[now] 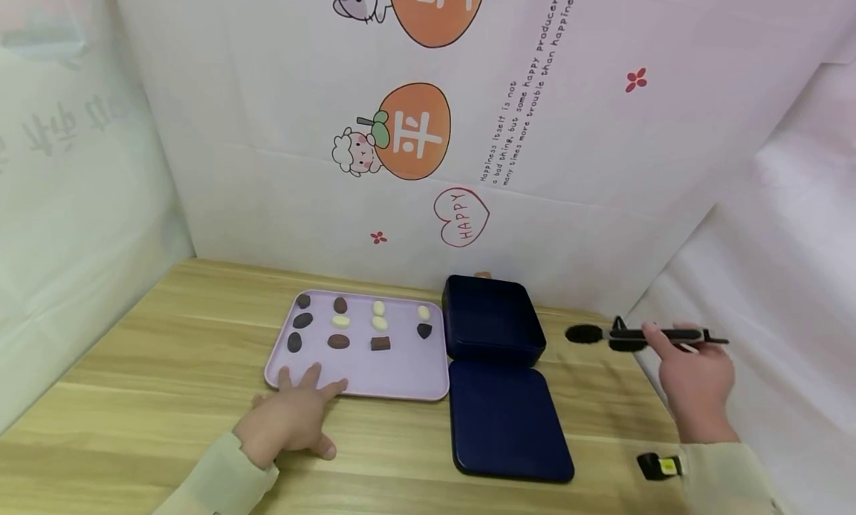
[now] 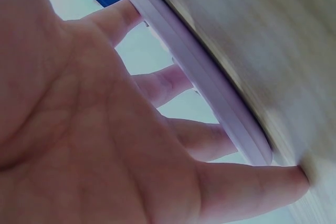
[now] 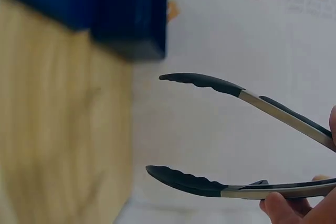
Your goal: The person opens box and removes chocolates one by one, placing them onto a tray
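Note:
My left hand (image 1: 294, 415) spreads its straight fingers over the front left edge of the lilac tray (image 1: 394, 377); in the left wrist view the fingers (image 2: 163, 85) reach across the rim (image 2: 210, 87). On the tray lie several chocolates in loose rows: dark ones such as an oval (image 1: 303, 320), white ones such as an egg shape (image 1: 380, 323), and a brown rectangular piece (image 1: 380, 343). My right hand (image 1: 695, 377) holds black and silver tongs (image 1: 658, 335) above the table's right side. Their tips stand apart with nothing between them, pointing left towards the navy box (image 1: 461, 344).
The open navy box stands right of the tray, against the printed white backdrop (image 1: 301, 166). Its navy lid (image 1: 508, 422) lies flat in front of it. A small black object with a yellow label (image 1: 658, 467) shows by the right sleeve. Wooden tabletop (image 1: 120, 396) surrounds these things.

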A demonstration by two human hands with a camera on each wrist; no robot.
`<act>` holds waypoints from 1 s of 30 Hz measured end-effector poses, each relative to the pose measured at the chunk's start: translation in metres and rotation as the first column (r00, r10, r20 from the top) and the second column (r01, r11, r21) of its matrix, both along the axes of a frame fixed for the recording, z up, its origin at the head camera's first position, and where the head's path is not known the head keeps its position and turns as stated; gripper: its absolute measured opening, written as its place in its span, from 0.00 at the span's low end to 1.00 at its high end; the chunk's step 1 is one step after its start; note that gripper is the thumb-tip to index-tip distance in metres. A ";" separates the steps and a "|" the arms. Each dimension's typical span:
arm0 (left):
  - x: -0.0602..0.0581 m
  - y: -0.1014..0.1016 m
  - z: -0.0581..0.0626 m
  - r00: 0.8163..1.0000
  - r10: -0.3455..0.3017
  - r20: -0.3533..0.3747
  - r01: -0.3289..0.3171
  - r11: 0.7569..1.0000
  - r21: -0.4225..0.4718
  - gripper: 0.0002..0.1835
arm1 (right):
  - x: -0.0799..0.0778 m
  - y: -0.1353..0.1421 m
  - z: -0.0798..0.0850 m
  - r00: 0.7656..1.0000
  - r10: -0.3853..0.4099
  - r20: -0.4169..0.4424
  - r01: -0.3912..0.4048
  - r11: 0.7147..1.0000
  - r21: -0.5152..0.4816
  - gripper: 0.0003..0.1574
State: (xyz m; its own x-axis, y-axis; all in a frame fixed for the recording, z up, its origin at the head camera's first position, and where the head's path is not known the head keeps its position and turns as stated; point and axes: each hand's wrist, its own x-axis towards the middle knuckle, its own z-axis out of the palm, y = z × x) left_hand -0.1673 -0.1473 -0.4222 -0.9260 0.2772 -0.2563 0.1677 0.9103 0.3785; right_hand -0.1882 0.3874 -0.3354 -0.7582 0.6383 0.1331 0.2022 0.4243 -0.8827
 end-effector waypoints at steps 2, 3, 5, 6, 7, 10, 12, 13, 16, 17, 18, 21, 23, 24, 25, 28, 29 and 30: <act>0.000 0.000 0.000 1.000 0.000 -0.001 0.000 1.000 0.001 0.56 | 0.003 0.015 -0.012 0.998 -0.013 0.054 0.010 0.998 0.064 0.42; 0.001 0.000 -0.001 1.000 0.001 0.000 -0.001 1.000 0.002 0.56 | 0.005 0.020 -0.017 0.997 -0.017 0.078 0.009 0.994 0.109 0.45; 0.001 0.000 -0.001 1.000 0.001 -0.001 -0.001 1.000 0.000 0.56 | 0.007 0.029 -0.027 0.993 -0.014 0.119 -0.008 0.983 0.181 0.50; 0.001 0.000 -0.001 1.000 0.001 0.000 -0.001 1.000 -0.001 0.56 | 0.008 0.031 -0.031 0.991 -0.014 0.136 -0.014 0.980 0.198 0.52; 0.001 0.000 -0.001 1.000 0.001 0.000 -0.001 1.000 -0.002 0.56 | 0.008 0.033 -0.034 0.990 -0.011 0.142 -0.019 0.978 0.207 0.53; 0.002 0.000 -0.001 1.000 0.000 0.001 0.000 1.000 -0.004 0.56 | 0.007 0.035 -0.041 0.992 0.003 0.128 -0.025 0.985 0.171 0.54; 0.001 0.000 -0.001 1.000 0.000 0.000 0.000 1.000 -0.006 0.56 | 0.006 0.034 -0.043 0.994 0.009 0.108 -0.022 0.993 0.115 0.54; 0.001 0.000 0.000 1.000 -0.002 -0.002 0.002 1.000 -0.007 0.56 | 0.005 0.033 -0.044 0.995 0.013 0.099 -0.022 0.996 0.091 0.54; 0.000 0.001 0.000 1.000 -0.003 -0.008 0.003 1.000 -0.009 0.56 | 0.002 0.032 -0.045 0.995 0.021 0.097 -0.023 0.999 0.022 0.58; 0.000 0.001 0.000 1.000 -0.006 -0.009 0.005 1.000 -0.011 0.56 | 0.002 0.032 -0.045 0.995 0.015 0.100 -0.014 1.000 -0.003 0.59; 0.000 0.001 0.000 1.000 -0.007 -0.010 0.007 1.000 -0.011 0.56 | 0.003 0.031 -0.046 0.994 0.007 0.107 -0.005 1.000 -0.023 0.60; 0.001 0.000 0.000 1.000 -0.008 -0.009 0.007 1.000 -0.015 0.56 | 0.003 0.030 -0.051 0.991 -0.018 0.130 0.025 0.998 -0.054 0.62; 0.001 0.000 0.000 1.000 -0.008 -0.008 0.008 1.000 -0.017 0.56 | 0.004 0.028 -0.055 0.989 -0.026 0.144 0.034 0.998 -0.056 0.61; 0.001 0.000 0.000 1.000 -0.009 -0.009 0.009 1.000 -0.017 0.56 | 0.005 0.027 -0.057 0.988 -0.023 0.150 0.030 0.999 -0.043 0.61; 0.001 0.000 0.001 1.000 -0.011 -0.009 0.011 1.000 -0.016 0.56 | 0.006 0.027 -0.059 0.987 -0.019 0.157 0.023 0.999 -0.025 0.62; 0.000 0.000 0.002 1.000 -0.016 -0.008 0.015 1.000 -0.014 0.55 | 0.007 0.027 -0.064 0.984 0.005 0.178 -0.004 1.000 -0.005 0.62; 0.000 0.000 0.002 1.000 -0.018 -0.008 0.017 1.000 -0.014 0.55 | 0.008 0.028 -0.067 0.983 0.025 0.184 -0.029 0.999 0.021 0.62; -0.001 0.000 0.002 1.000 -0.018 -0.006 0.018 1.000 -0.012 0.55 | 0.009 0.028 -0.069 0.981 0.056 0.186 -0.061 0.998 0.021 0.60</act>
